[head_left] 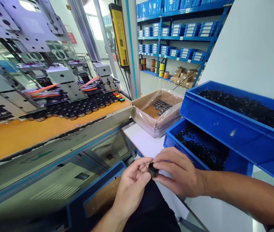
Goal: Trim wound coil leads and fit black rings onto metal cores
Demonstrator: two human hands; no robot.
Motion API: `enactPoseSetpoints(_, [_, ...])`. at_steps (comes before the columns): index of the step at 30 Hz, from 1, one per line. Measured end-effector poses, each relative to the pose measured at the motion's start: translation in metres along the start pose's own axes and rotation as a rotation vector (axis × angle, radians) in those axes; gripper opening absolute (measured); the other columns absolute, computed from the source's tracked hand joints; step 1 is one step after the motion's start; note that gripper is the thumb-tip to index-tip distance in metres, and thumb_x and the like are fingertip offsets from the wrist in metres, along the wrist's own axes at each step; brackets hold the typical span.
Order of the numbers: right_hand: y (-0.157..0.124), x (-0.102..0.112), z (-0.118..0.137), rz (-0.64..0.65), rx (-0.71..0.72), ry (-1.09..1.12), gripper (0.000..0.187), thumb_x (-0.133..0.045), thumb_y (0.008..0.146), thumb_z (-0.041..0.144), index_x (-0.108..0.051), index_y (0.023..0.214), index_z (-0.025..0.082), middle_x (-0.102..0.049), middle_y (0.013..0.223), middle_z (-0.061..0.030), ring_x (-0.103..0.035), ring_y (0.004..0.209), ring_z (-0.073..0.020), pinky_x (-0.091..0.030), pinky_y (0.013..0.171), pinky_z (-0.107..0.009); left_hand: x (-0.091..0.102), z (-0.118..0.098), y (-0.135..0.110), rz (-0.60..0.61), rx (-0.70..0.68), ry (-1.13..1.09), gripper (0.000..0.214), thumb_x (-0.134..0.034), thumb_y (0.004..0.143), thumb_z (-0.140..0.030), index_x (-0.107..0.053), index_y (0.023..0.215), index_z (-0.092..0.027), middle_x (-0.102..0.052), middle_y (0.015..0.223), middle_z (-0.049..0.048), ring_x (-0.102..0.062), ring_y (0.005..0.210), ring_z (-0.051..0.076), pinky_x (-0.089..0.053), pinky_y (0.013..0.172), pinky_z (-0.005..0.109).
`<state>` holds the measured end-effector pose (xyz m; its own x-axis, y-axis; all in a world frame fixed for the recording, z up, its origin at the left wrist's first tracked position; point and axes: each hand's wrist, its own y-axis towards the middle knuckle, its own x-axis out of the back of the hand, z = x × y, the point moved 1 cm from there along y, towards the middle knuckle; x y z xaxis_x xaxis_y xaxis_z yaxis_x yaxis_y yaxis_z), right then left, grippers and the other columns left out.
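Between my two hands, above my lap, is a small dark cylindrical part (153,170) with a black toothed top. My left hand (133,187) pinches it from the left with thumb and fingers. From the right, the fingertips of my right hand (179,172) close on its top and side. The fingers cover much of the part. Just beyond my right hand, a lower blue bin (172,137) holds loose black ring-shaped pieces (202,145).
An upper blue bin (223,117) full of small black pieces overhangs the lower one. A plastic-lined cardboard box (146,124) with metal parts stands ahead. At left, rows of dark round parts (79,108) sit on the machine's orange bench (50,130). A blue tray (95,182) lies below.
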<state>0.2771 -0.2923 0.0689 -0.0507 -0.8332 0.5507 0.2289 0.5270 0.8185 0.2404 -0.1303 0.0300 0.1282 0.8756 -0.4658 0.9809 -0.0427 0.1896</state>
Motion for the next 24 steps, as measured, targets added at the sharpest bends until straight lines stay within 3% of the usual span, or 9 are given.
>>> enactPoseSetpoints(2, [0.000, 0.000, -0.001, -0.006, -0.018, 0.025, 0.021, -0.064, 0.086, 0.007, -0.059, 0.107, 0.007, -0.066, 0.098, -0.0145, -0.062, 0.092, -0.0198, -0.059, 0.082, -0.038, 0.003, 0.004, -0.001, 0.037, 0.100, -0.118, 0.023, -0.073, 0.083, -0.041, -0.078, 0.103, -0.031, -0.075, 0.078, 0.0031, -0.067, 0.070, 0.010, -0.055, 0.069, 0.019])
enactPoseSetpoints(4, [0.000, 0.000, -0.002, -0.003, -0.012, 0.037, 0.021, -0.064, 0.086, 0.006, -0.059, 0.106, 0.007, -0.067, 0.096, -0.0136, -0.063, 0.091, -0.0193, -0.059, 0.080, -0.037, 0.010, 0.006, -0.003, 0.057, 0.083, -0.067, 0.023, -0.068, 0.087, -0.041, -0.077, 0.105, -0.031, -0.077, 0.084, 0.0048, -0.070, 0.076, 0.011, -0.055, 0.072, 0.019])
enactPoseSetpoints(7, [0.001, 0.001, -0.002, 0.010, 0.000, 0.015, 0.020, -0.062, 0.088, 0.007, -0.058, 0.107, 0.008, -0.067, 0.094, -0.0135, -0.064, 0.090, -0.0198, -0.060, 0.078, -0.037, 0.020, 0.002, -0.003, 0.087, -0.166, 0.250, 0.031, -0.069, 0.086, -0.036, -0.073, 0.117, -0.029, -0.075, 0.109, 0.0087, -0.069, 0.102, 0.019, -0.055, 0.089, 0.028])
enactPoseSetpoints(9, [0.001, 0.001, -0.002, 0.014, -0.004, 0.000, 0.020, -0.061, 0.089, 0.009, -0.058, 0.109, 0.009, -0.068, 0.093, -0.0129, -0.064, 0.089, -0.0194, -0.060, 0.077, -0.037, 0.023, -0.005, -0.001, 0.112, -0.377, 0.488, 0.038, -0.075, 0.082, -0.028, -0.071, 0.119, -0.029, -0.071, 0.117, 0.0093, -0.066, 0.109, 0.023, -0.054, 0.094, 0.033])
enactPoseSetpoints(11, [0.001, 0.001, -0.002, 0.018, -0.004, -0.007, 0.018, -0.059, 0.090, 0.010, -0.058, 0.108, 0.009, -0.067, 0.092, -0.0121, -0.064, 0.087, -0.0185, -0.061, 0.076, -0.036, 0.024, -0.014, 0.003, 0.140, -0.536, 0.649, 0.036, -0.077, 0.079, -0.021, -0.073, 0.115, -0.028, -0.072, 0.108, 0.0077, -0.068, 0.098, 0.021, -0.056, 0.085, 0.032])
enactPoseSetpoints(14, [-0.001, 0.002, -0.001, 0.034, 0.020, -0.007, 0.016, -0.058, 0.091, 0.010, -0.058, 0.107, 0.008, -0.067, 0.089, -0.0122, -0.064, 0.084, -0.0182, -0.061, 0.075, -0.035, 0.021, -0.022, 0.008, 0.160, -0.659, 0.760, 0.028, -0.076, 0.079, -0.016, -0.075, 0.105, -0.025, -0.074, 0.090, 0.0044, -0.069, 0.080, 0.017, -0.057, 0.074, 0.030])
enactPoseSetpoints(21, [0.000, -0.002, 0.000, 0.079, -0.003, 0.008, 0.014, -0.058, 0.092, 0.011, -0.058, 0.106, 0.007, -0.067, 0.088, -0.0122, -0.063, 0.084, -0.0183, -0.060, 0.077, -0.034, 0.015, -0.014, 0.003, 0.133, -0.675, 0.783, 0.019, -0.073, 0.082, -0.016, -0.074, 0.100, -0.022, -0.075, 0.084, 0.0047, -0.070, 0.075, 0.017, -0.057, 0.068, 0.028])
enactPoseSetpoints(24, [-0.003, 0.010, -0.016, 0.149, -0.061, -0.108, 0.026, -0.063, 0.094, 0.026, -0.058, 0.114, 0.010, -0.069, 0.097, -0.0130, -0.066, 0.093, -0.0210, -0.060, 0.082, -0.036, 0.037, -0.031, 0.014, 0.017, -0.677, 0.992, 0.013, -0.069, 0.085, -0.022, -0.075, 0.097, -0.022, -0.072, 0.088, 0.0063, -0.069, 0.078, 0.018, -0.056, 0.070, 0.028])
